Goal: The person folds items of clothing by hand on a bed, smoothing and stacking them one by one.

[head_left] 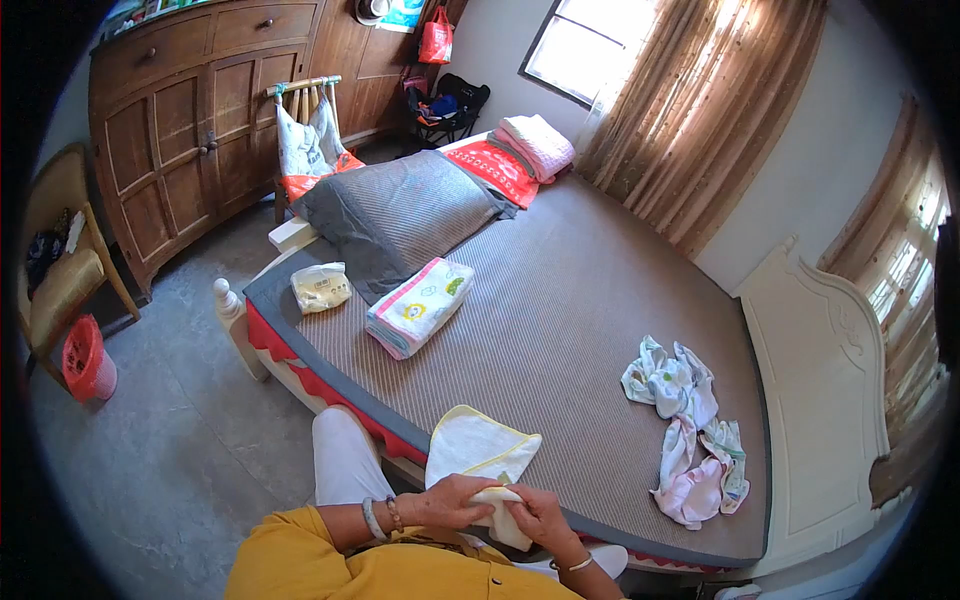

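Observation:
A white cloth with yellow edging (478,440) lies partly on the near edge of the bed, its lower part gathered over my lap. My left hand (458,501) is closed on the cloth's near part, with the fingers pinched at its edge. Close beside it, my right hand (540,519) also grips the same cloth. A fold of it hangs down between the two hands. Farther up the bed sits a neat stack of folded printed cloths (420,308), and to its left a soft cream-coloured plastic packet (321,288).
Crumpled printed cloths (690,430) lie in a heap on the bed's right side, near the white headboard (810,400). A grey pillow (410,215) and a folded pink blanket (538,147) rest at the far end. A red bin (90,360) stands by a chair (65,290) on the left.

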{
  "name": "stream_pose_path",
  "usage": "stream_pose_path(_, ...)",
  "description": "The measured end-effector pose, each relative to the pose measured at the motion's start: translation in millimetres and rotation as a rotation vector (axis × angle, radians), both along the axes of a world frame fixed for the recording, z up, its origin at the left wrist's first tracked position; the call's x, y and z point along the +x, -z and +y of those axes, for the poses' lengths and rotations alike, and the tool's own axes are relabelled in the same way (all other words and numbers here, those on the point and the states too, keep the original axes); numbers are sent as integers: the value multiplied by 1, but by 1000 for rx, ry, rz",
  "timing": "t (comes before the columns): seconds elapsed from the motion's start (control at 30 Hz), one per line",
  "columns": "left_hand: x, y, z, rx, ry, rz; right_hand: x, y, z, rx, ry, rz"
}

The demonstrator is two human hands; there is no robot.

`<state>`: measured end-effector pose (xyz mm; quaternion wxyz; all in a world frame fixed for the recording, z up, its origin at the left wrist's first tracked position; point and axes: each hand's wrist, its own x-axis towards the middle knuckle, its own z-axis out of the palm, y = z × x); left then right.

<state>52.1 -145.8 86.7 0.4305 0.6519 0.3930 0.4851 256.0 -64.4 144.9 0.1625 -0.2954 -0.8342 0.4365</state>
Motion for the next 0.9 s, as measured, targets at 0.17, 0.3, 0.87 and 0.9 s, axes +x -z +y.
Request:
stream_pose_path(0.17, 2, -21, 5, 178, -162, 53, 2, -21, 2, 292, 31, 83)
stream_pose_path(0.3, 5, -37, 8, 223, -197, 56, 3, -33, 0, 323, 130, 156)
stream_pose_path(0.87, -26, -88, 9, 364, -155, 96, 18, -88, -5, 442, 79, 176)
stream_pose_path(0.9, -28, -93, 8, 377, -156, 104, 17, -88, -5, 448, 77, 181)
